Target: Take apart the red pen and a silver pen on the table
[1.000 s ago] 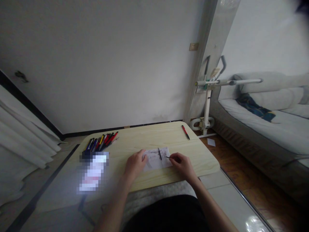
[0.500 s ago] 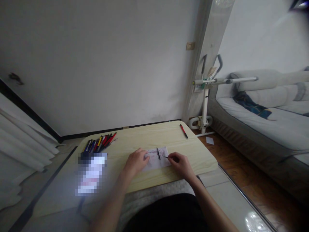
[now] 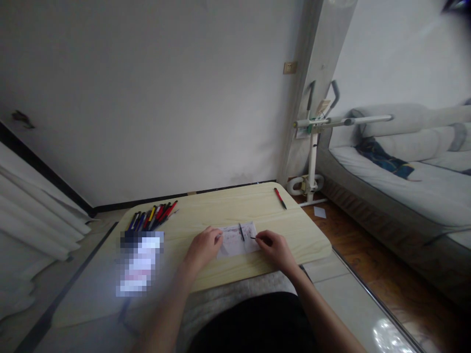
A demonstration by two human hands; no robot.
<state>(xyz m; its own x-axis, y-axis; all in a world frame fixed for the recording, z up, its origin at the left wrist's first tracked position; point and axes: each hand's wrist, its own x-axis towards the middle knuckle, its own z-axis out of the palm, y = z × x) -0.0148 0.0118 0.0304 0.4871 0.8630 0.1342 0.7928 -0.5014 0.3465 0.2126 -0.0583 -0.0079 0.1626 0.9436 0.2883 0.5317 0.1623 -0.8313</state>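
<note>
On the table [image 3: 221,201], toward its near edge, the paper [image 3: 233,249] is best steadied by the half-curled left hand [image 3: 205,244], whose grip I cannot tell, while the right hand [image 3: 275,249], fingertips pinching a thin dark piece [image 3: 253,238], should work lightly.

A plain, dimly lit wall [image 3: 184,98] is fitted with a socket [image 3: 290,67], and a white curtain [image 3: 33,220] is hung at left. At right, brown wooden flooring [image 3: 364,260] is occupied by a white exercise machine [image 3: 313,152] and a pale sofa [image 3: 437,193].

Room beyond paper [image 3: 233,246]; pens [image 3: 151,214] left
</note>
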